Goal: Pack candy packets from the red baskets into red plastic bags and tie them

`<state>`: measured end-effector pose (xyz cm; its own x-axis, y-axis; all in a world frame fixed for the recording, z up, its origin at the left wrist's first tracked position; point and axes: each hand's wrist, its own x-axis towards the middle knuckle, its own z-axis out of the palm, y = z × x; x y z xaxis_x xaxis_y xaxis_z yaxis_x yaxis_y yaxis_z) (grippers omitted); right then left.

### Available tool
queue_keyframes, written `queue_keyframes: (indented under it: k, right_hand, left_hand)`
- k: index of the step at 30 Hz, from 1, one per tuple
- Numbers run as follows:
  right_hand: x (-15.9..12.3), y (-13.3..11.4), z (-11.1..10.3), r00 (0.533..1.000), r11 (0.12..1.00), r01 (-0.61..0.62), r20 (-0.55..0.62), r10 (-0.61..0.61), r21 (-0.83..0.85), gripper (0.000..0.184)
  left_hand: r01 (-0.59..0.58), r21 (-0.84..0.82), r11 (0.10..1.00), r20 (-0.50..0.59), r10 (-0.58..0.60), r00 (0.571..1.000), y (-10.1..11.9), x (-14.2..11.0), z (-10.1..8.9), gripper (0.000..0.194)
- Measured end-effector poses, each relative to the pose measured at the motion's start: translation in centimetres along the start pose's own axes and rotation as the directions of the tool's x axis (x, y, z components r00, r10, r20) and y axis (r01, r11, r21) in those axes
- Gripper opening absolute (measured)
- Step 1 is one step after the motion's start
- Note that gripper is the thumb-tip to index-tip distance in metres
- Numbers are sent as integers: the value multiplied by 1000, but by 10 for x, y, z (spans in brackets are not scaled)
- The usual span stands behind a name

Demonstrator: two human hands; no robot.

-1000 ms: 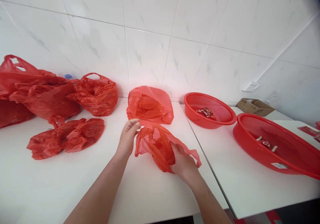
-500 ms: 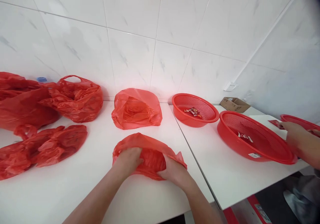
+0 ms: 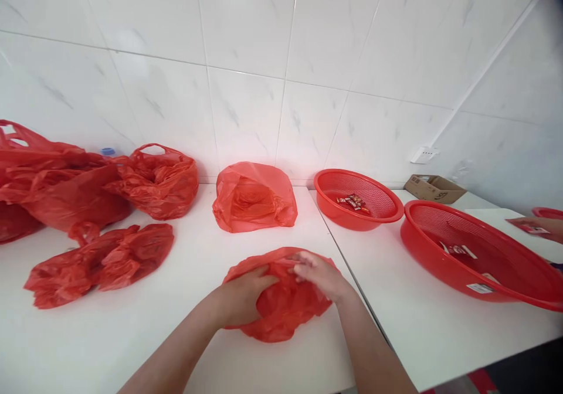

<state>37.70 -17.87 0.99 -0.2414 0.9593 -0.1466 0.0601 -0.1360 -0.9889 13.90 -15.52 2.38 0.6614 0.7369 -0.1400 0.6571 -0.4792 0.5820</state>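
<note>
A thin red plastic bag [image 3: 285, 318] lies on the white table in front of me, its mouth spread wide and its edge crumpled. My left hand [image 3: 246, 297] rests against the bag's left side with fingers stretched out and apart. At the right part of the mouth, my right hand [image 3: 321, 275] reaches over the plastic, its fingers spread and pointing left. Neither hand visibly pinches the film. Just behind stands a second red plastic bag [image 3: 264, 227], with its mouth facing me.
Filled red bags [image 3: 88, 197] and a flatter tied-looking bag [image 3: 136, 256] sit at left. On the right are a small red mesh basket [image 3: 328, 177] with small packets, a larger red basket [image 3: 433, 259], and a cardboard box [image 3: 433, 189]. A co-worker's hand [image 3: 552, 230] holds a red packet.
My hands have let go of the bag's rim and shifted over its mouth. The bag's near edge sags toward me. The view has turned a little left.
</note>
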Motion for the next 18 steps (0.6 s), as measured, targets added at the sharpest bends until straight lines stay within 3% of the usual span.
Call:
queue_keyframes:
  k: [3,7,9,11,13,14,16,18]
  right_hand:
    - [23,26,-25,996,936,-46,-60,71,350,31]
    - [25,37,-46,998,918,-55,24,50,393,36]
    - [20,31,-49,1000,937,-23,26,15,348,37]
    - [17,22,-52,984,968,98,-165,-60,231,40]
    - [17,9,-58,880,978,204,-445,-168,35,45]
    - [18,2,-63,803,973,223,-555,-218,-60,45]
    - [22,-12,-77,672,956,216,-680,-293,-199,41]
    - [27,-24,-94,580,932,203,-730,-362,-301,36]
  left_hand:
    - [-21,-23,1000,43,22,999,-5,-4,-7,66]
    - [-22,-114,993,-208,-2,978,-11,0,-12,39]
    - [-82,-73,994,-362,50,931,-15,4,-11,28]
    - [-134,32,991,-551,129,825,-20,8,-10,26]
    - [-94,106,990,-710,141,690,-27,11,-8,27]
    - [-52,100,994,-750,109,653,-30,12,-7,32]
    - [32,1,999,-751,-20,660,-36,14,-5,45]
    - [97,-162,982,-674,-182,716,-40,15,-3,54]
